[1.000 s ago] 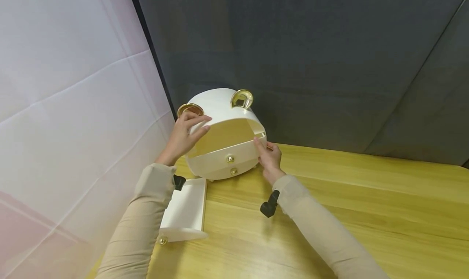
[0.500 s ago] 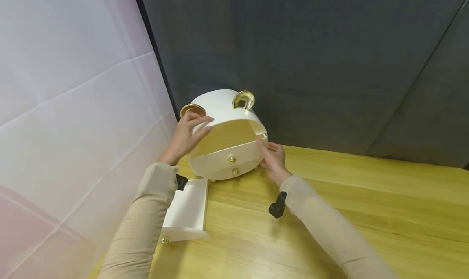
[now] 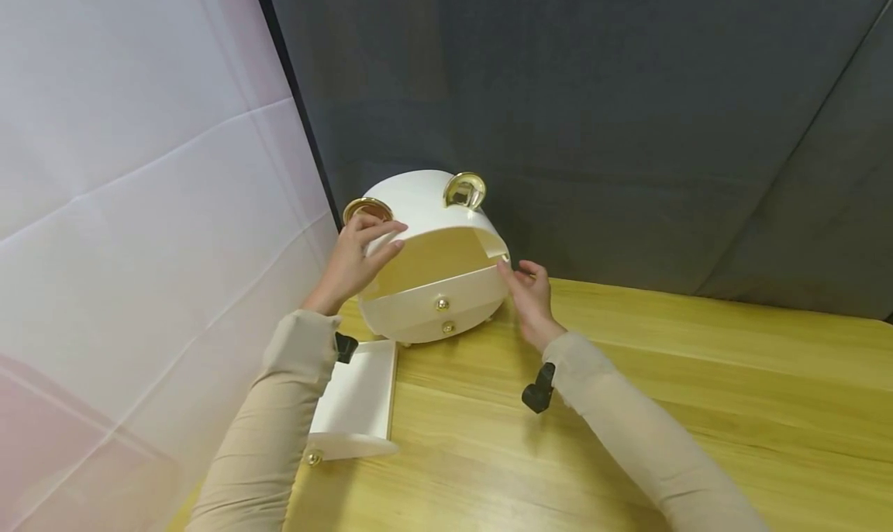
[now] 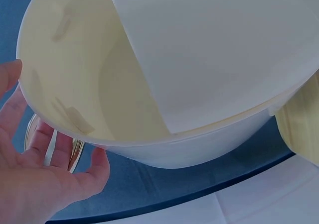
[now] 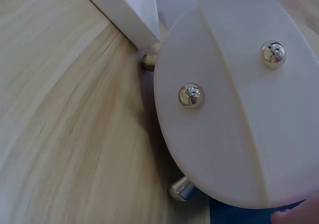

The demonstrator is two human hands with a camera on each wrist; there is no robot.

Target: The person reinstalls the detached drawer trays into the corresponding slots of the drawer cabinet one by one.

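Wooden table (image 3: pixel 663 408) carries round white drawer box (image 3: pixel 425 206), loose drawer (image 3: pixel 352 404).

I see organizer (image 3: pixel 432 284): smooth glossy cream plastic | knobs (image 5: pixel 192 95): shiny gold metal | table (image 3: pixel 663 408): smooth wood grain | backdrop (image 3: pixel 628 113): matt grey cloth
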